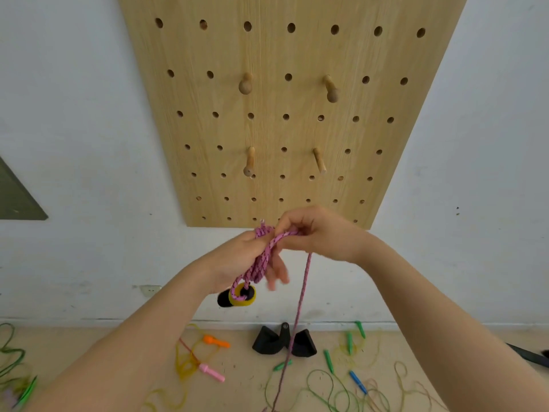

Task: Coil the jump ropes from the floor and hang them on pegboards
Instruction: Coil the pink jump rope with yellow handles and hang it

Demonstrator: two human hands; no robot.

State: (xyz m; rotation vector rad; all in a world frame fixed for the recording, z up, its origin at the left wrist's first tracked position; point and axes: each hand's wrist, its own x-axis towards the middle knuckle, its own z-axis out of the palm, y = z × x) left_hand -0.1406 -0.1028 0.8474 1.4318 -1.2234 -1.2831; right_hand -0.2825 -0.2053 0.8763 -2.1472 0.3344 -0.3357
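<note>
A pink braided jump rope (263,261) is wound in loops around my left hand (237,260), which holds the coil just below the pegboard. Its black and yellow handle (240,296) hangs under that hand. My right hand (319,233) pinches the rope at the top of the coil. From there the free length (300,304) runs straight down to the floor. The wooden pegboard (285,114) on the white wall carries several bare pegs, such as an upper peg (245,84) and a lower peg (319,160).
Several other jump ropes lie tangled on the floor: a yellow one with orange and pink handles (212,356), green ropes with green handles (328,361), a blue handle (358,382). A black object (283,340) sits against the wall base.
</note>
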